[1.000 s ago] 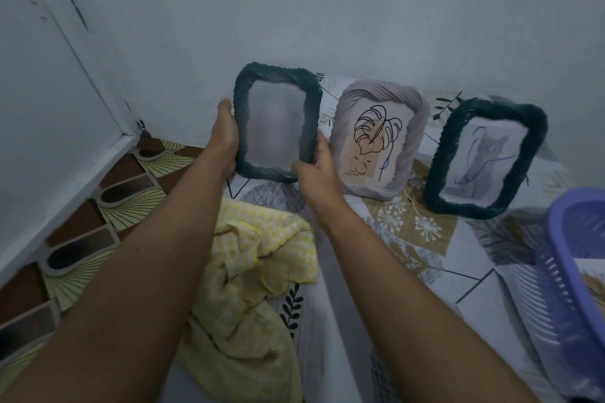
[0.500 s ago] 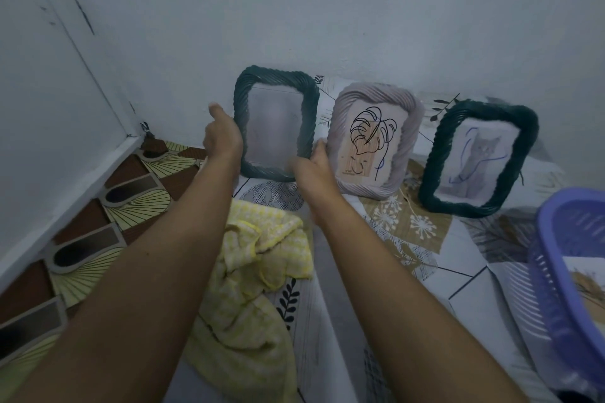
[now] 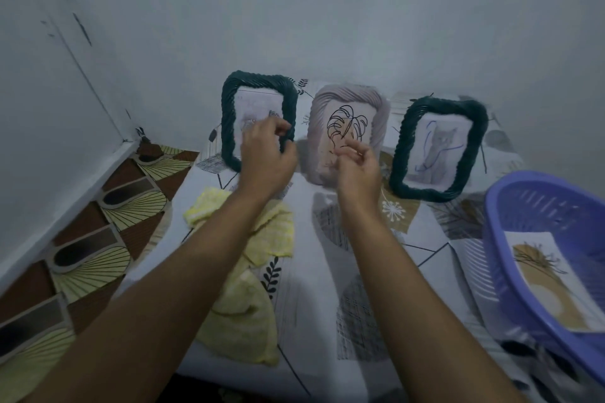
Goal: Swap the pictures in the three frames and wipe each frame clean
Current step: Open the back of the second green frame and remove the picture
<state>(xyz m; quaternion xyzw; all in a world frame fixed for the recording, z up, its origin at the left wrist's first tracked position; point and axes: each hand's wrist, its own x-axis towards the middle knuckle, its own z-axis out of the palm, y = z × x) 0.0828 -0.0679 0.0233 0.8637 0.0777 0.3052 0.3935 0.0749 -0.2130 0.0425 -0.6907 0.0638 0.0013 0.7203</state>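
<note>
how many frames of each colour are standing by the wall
dark green frames: 2, left and right
pale grey frame: 1, middle
total: 3

two bare forearms, no sleeves, rings or watch
</note>
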